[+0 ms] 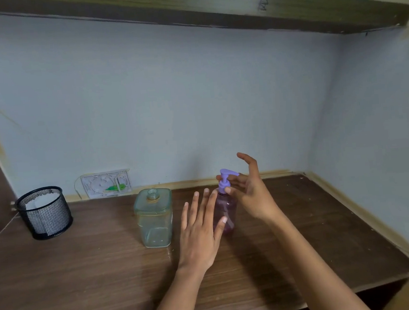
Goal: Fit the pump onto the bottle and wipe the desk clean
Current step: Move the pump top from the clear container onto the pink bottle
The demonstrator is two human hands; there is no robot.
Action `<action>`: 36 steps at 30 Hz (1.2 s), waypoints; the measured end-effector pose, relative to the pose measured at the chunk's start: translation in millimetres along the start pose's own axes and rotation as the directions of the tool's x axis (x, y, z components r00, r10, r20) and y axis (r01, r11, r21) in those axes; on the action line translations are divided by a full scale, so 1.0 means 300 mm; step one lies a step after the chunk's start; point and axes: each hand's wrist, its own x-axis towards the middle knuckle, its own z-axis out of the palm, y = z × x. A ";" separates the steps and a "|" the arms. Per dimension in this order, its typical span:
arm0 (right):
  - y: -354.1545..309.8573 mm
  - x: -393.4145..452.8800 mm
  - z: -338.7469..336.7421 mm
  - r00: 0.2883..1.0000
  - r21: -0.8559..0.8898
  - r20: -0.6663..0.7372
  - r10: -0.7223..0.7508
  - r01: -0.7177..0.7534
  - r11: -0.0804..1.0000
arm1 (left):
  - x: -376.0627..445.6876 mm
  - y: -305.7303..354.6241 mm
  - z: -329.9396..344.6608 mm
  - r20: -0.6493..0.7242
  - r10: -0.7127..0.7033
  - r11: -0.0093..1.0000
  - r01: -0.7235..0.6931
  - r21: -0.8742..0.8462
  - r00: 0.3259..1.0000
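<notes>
While the pump sits on the purple bottle, left hand is spread beside it; right hand fingers loosely splayed at the pump, gripping nothing.

Both bare forearms reach up from the bottom of the frame toward its centre. The left hand is flat, back up, fingers straight and spread, pointing up the frame. The right hand, just right of centre, is raised higher, palm turned left, fingers loosely extended and apart.
</notes>
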 end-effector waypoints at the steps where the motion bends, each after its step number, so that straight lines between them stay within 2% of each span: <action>1: 0.000 0.003 0.004 1.000 -0.022 -0.021 -0.004 0.003 1.000 | 0.000 0.000 0.000 0.001 -0.001 1.000 0.001 0.000 1.000; 5: 0.006 0.012 0.026 0.994 -0.118 -0.107 -0.029 0.016 0.993 | -0.003 0.001 -0.001 0.002 -0.001 1.000 0.001 -0.006 1.000; 10: 0.001 0.002 0.034 0.987 -0.150 -0.162 -0.020 -0.005 0.989 | -0.001 0.003 -0.006 0.010 -0.004 1.000 0.004 -0.022 1.000; 21: 0.006 0.007 0.023 0.995 -0.166 -0.103 -0.014 -0.003 0.986 | -0.002 0.001 -0.003 0.000 -0.002 1.000 0.002 -0.021 1.000; 25: 0.009 0.001 0.029 0.991 -0.181 -0.130 -0.009 -0.015 0.983 | -0.001 0.000 -0.005 0.002 0.000 1.000 0.000 -0.022 1.000; 29: 0.012 0.003 0.027 0.993 -0.155 -0.116 -0.006 -0.012 0.988 | 0.000 0.002 -0.009 0.004 -0.002 1.000 0.003 -0.027 1.000; 34: 0.019 0.009 0.004 0.999 -0.021 0.030 0.026 -0.025 0.999 | 0.002 0.002 -0.007 0.002 -0.006 1.000 0.006 -0.010 1.000; 36: 0.018 0.011 0.004 1.000 0.000 -0.003 0.029 -0.029 1.000 | 0.002 0.002 -0.006 0.003 -0.003 1.000 0.003 -0.008 1.000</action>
